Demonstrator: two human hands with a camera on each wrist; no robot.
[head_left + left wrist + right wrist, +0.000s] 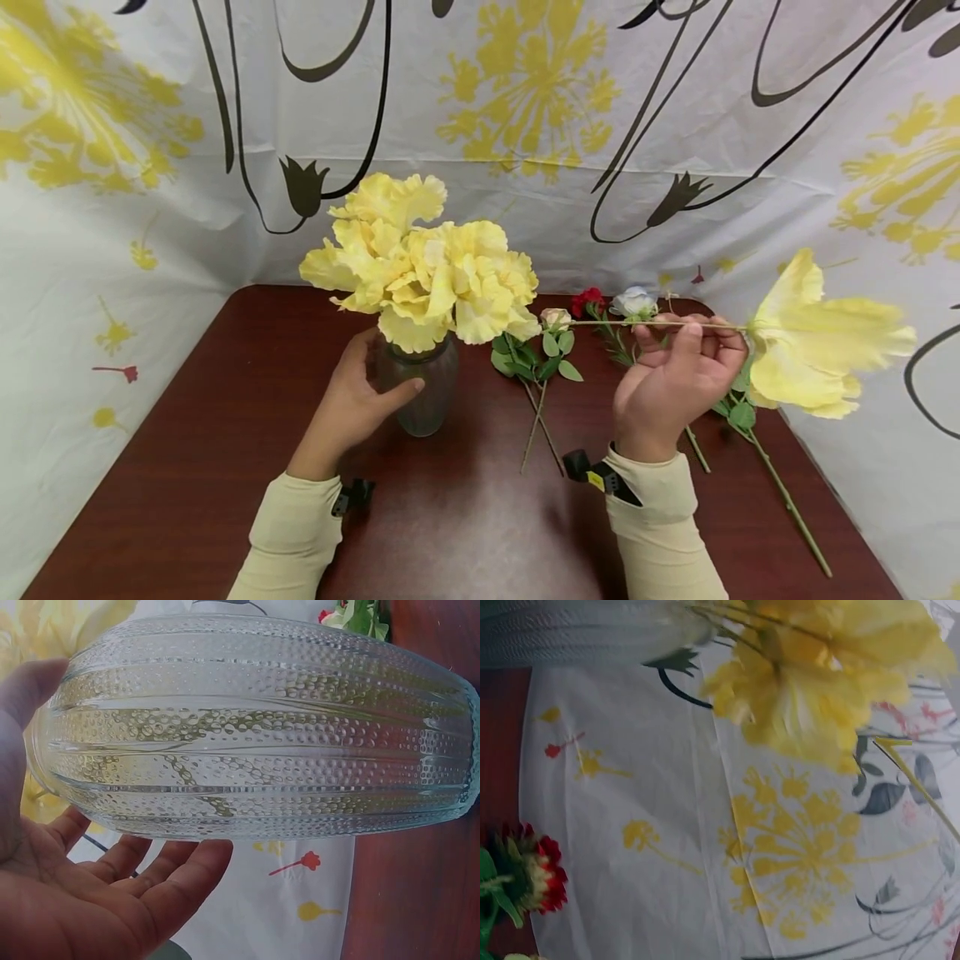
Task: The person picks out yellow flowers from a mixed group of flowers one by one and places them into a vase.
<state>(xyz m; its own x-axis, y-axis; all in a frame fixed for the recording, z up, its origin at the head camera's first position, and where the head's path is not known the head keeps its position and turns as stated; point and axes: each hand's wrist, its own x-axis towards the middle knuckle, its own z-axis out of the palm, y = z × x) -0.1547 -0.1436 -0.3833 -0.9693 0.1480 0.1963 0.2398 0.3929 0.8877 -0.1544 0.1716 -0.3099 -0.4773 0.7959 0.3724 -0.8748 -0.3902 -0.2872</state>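
Note:
A ribbed, dimpled clear glass vase (247, 750) stands upright on the table, with several ruffled yellow artificial flowers (435, 279) in it. My left hand (352, 400) holds the vase near its neck, thumb on the near side and the other fingers round the left. In the left wrist view, the left fingers (161, 889) lie along the glass. Up on the right, my right hand (675, 375) pinches the thin stem of a single yellow flower (821, 337). That stem lies nearly level, its bloom to the right and its other end toward the vase. The right wrist view does not show the hand.
Between the vase and my right hand lie a pale peach rose (557, 318), a red flower (588, 300) and a white rose (634, 302), with crossed stems. Green stems (787, 500) lie at the right edge of the table (187, 467). A patterned cloth (510, 200) hangs behind.

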